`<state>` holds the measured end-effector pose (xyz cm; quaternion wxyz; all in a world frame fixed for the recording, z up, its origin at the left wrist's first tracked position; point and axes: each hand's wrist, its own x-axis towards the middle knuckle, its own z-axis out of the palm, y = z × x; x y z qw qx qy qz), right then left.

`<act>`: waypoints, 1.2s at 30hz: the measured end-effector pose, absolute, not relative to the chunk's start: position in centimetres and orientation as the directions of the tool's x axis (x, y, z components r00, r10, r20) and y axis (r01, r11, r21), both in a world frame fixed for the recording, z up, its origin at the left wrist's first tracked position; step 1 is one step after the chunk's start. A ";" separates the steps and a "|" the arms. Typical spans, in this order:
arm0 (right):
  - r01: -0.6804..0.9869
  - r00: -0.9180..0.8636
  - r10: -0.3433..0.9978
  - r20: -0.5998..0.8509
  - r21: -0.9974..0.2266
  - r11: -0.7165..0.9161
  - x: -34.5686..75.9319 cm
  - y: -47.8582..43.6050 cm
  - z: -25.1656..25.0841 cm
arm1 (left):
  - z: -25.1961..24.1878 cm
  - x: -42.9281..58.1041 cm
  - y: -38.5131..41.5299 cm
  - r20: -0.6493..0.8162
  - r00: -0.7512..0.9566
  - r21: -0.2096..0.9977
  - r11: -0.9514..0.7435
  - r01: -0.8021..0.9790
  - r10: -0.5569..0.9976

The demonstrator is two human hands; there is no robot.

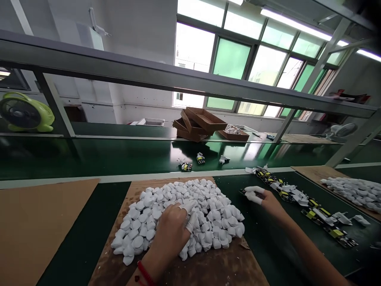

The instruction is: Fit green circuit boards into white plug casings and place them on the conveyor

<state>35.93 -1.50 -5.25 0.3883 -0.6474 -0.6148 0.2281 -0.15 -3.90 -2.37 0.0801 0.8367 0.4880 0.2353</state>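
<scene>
A heap of white plastic caps (143,218) covers much of a brown cardboard sheet (220,270) in front of me. Over the middle of the heap is my left hand (174,226), wearing white finger cots on thumb and forefinger. Its fingers are curled down among the caps; what lies between the tips blends into the white. To the right of the heap, my right hand (263,198), also in white finger cots, pinches a small dark circuit board (242,192), mostly hidden by the fingers. Beyond that hand runs a row of circuit boards with yellow parts (311,214) and white housings.
Several loose boards (186,167) lie on the green belt (133,155) behind the heap. Cardboard trays (205,121) are stacked farther back. Another pile of white parts (354,190) is at right, a cardboard sheet (35,226) at left. A metal rail (149,77) crosses above; a green fan (26,113) stands left.
</scene>
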 end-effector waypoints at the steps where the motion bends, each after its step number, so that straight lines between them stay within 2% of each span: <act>1: 0.576 0.138 0.970 0.198 -0.813 0.084 35.0 -2.3 -4.5 | -2.2 -0.1 -4.0 0.318 0.406 0.443 -0.513 0.736 0.857; 2: 0.508 0.145 0.963 0.227 -0.852 0.124 34.0 -3.1 -3.5 | -1.9 -0.1 -4.1 0.309 0.397 0.519 -0.503 0.691 0.864; 3: 0.311 0.164 0.953 0.253 -0.931 0.194 32.9 -3.8 -2.4 | -1.7 0.0 -4.1 0.292 0.393 0.591 -0.488 0.642 0.872; 5: -0.038 0.084 0.963 0.256 -0.965 0.260 30.2 -5.1 0.0 | -1.2 0.0 -4.2 0.246 0.378 0.731 -0.426 0.532 0.893; 7: -0.187 -0.110 0.950 0.293 -0.945 0.270 27.0 -6.0 2.2 | -1.1 0.2 -4.3 0.168 0.387 0.871 -0.320 0.372 0.907; 8: -0.188 -0.225 0.936 0.269 -0.955 0.229 25.4 -6.2 3.1 | -1.2 0.3 -4.4 0.110 0.413 0.929 -0.242 0.281 0.904; 10: -0.133 -0.368 0.903 0.219 -0.974 0.182 22.5 -6.1 4.2 | -1.6 0.6 -4.7 -0.017 0.494 0.995 -0.035 0.096 0.870; 12: -0.065 -0.430 0.880 0.204 -0.979 0.195 20.4 -5.2 4.4 | -2.1 1.3 -5.1 -0.118 0.576 0.978 0.196 -0.075 0.809; 14: -0.004 -0.390 0.891 0.234 -0.968 0.252 19.5 -3.9 3.8 | -2.5 2.0 -5.4 -0.184 0.612 0.893 0.391 -0.223 0.769; 17: 0.093 -0.177 0.917 0.358 -0.921 0.378 20.2 -1.6 2.2 | -2.6 2.6 -5.4 -0.264 0.578 0.777 0.525 -0.348 0.772; 20: 0.206 -0.071 0.933 0.352 -0.910 0.359 22.6 -0.4 0.7 | -2.5 2.5 -5.1 -0.296 0.558 0.709 0.570 -0.415 0.775; 23: 0.409 -0.259 0.944 0.206 -0.862 0.300 25.0 -0.5 0.2 | -2.3 1.9 -4.8 -0.294 0.545 0.677 0.573 -0.461 0.785; 25: 0.540 -0.426 0.900 0.090 -0.773 0.333 25.9 -0.9 0.2 | -2.2 1.6 -4.8 -0.301 0.523 0.657 0.571 -0.492 0.798; 27: 0.609 -0.496 0.868 0.021 -0.704 0.365 26.2 -1.3 0.3 | -2.0 1.5 -4.9 -0.322 0.490 0.632 0.570 -0.525 0.810; 36: 0.724 -0.329 0.941 0.085 -0.617 0.309 24.7 -1.0 -0.5 | -1.6 1.5 -4.8 -0.397 0.386 0.542 0.552 -0.633 0.833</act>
